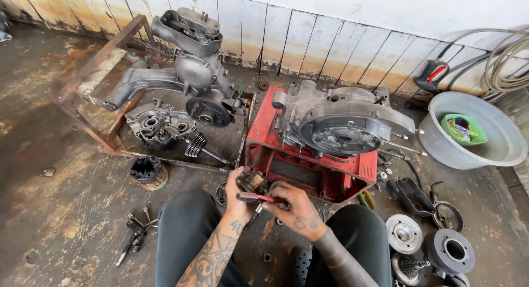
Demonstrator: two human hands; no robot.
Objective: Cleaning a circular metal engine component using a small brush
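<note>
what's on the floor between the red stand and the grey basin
In the head view, a black cover and loose cables lie between the red stand and the basin.

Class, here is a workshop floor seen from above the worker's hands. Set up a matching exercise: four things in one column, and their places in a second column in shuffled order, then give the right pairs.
Things
1. engine case
2. green tub
3. red-handled pliers
4. small dark can

Places
A. inside the grey basin at the right
B. on the floor beside the rusty frame
C. on top of the red stand
D. between the left hand and the right hand

Pairs: 1-C, 2-A, 3-D, 4-B
</note>
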